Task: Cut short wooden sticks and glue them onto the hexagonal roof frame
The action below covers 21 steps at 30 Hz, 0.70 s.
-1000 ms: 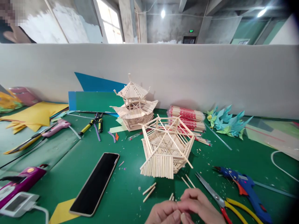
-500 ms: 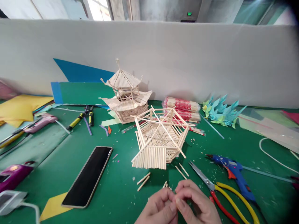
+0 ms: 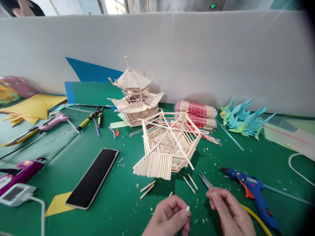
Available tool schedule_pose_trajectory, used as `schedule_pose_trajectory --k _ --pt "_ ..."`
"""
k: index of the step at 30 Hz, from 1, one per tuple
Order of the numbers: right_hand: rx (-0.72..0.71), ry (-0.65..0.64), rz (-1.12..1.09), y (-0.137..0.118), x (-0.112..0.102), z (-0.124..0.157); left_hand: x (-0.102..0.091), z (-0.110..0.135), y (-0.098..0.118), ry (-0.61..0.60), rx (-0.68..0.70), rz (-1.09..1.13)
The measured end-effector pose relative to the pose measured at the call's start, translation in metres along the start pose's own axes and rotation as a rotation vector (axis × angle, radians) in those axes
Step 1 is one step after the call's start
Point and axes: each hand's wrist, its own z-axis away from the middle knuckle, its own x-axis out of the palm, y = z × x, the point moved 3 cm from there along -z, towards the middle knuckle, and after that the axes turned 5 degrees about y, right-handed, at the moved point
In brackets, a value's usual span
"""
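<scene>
My left hand [image 3: 169,217] is at the bottom edge, thumb and forefinger pinched on a short wooden stick piece [image 3: 187,208]. My right hand [image 3: 230,213] is apart from it to the right, fingers curled down over the yellow and red handled cutters [image 3: 204,179], whose blade tips stick out past the fingertips. Just beyond both hands lies an open hexagonal frame of wooden sticks [image 3: 169,144], with a flat panel of sticks at its near side. Loose cut sticks [image 3: 147,189] lie on the green mat between the frame and my hands.
A finished stick pagoda [image 3: 134,95] and bundles of sticks in red wrappers [image 3: 197,114] stand behind the frame, against a white partition. Right: a blue glue gun [image 3: 251,190], paper cranes [image 3: 243,119]. Left: a phone [image 3: 93,177], yellow pliers [image 3: 91,119], a pink glue gun [image 3: 52,121], a purple device [image 3: 19,172].
My hands were joined on the small stick piece. They have come apart: the left keeps the piece, the right has moved right onto the cutters. The view has tilted down.
</scene>
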Motion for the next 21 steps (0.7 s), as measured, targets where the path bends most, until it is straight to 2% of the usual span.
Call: schedule_pose_trajectory --k 4,9,13,21 --pt "0.058 0.06 0.084 0.001 -0.007 0.002 -0.002 -0.001 -0.002 0.067 0.04 0.008" --pt "0.04 -0.052 0.054 0.008 -0.001 0.003 -0.001 0.004 0.003 0.129 0.112 0.013" --pt "0.106 -0.009 -0.022 0.02 0.005 0.004 0.0 0.011 0.01 0.143 0.111 0.023" --pt "0.1 0.068 0.01 0.009 0.024 0.011 -0.014 0.033 0.035 0.2 0.092 -0.001"
